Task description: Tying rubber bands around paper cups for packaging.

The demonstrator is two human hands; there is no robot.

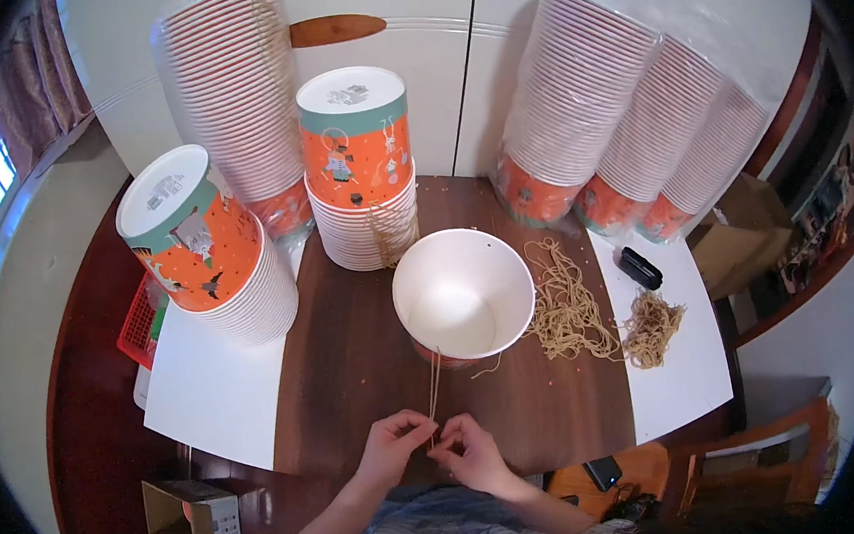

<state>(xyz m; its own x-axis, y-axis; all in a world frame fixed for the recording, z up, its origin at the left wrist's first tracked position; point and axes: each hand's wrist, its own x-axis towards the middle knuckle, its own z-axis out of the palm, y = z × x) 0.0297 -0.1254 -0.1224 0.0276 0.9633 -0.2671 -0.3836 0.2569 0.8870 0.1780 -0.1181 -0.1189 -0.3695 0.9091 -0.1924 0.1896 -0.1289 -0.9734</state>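
As left hand (398, 444) and right hand (471, 454) pinch tan twine (435, 389) reaching the paper bucket (461, 296), a sharp tug could topple it.

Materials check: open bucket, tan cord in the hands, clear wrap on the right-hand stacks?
Bucket: probably coated paperboard, possibly plastic; smooth, slight sheen, rounded rim.
Cord: likely natural or paper fibre, exact type unclear; matte, tan, like the limp tangle beside the bucket.
Clear wrap: likely thin plastic film, glossy; see-through with wrinkles and glints.

The shirt (408, 532) is grey-blue, with lettering printed across it.
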